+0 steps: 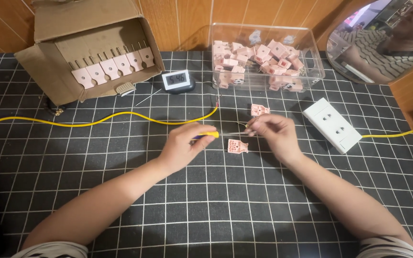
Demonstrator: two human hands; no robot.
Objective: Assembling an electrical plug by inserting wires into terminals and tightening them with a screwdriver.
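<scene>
Hands at work on a small metal part over the black grid-patterned mat [206,210].

My left hand [180,147] was curled around a screwdriver with a yellow-and-blue handle [206,135], its thin shaft [233,133] pointing right toward my right hand [274,134], whose fingertips [254,124] were pinched on a tiny metal piece [247,126], too small to identify. One pink plug insert [237,146] lay on the mat just below the shaft, another [260,110] just above my right hand. Behind them stood a clear plastic tub [314,61] of pink inserts, a white socket block [331,124] on a yellow cable [120,117], a small digital timer [176,79], and a cardboard box [53,71].
</scene>
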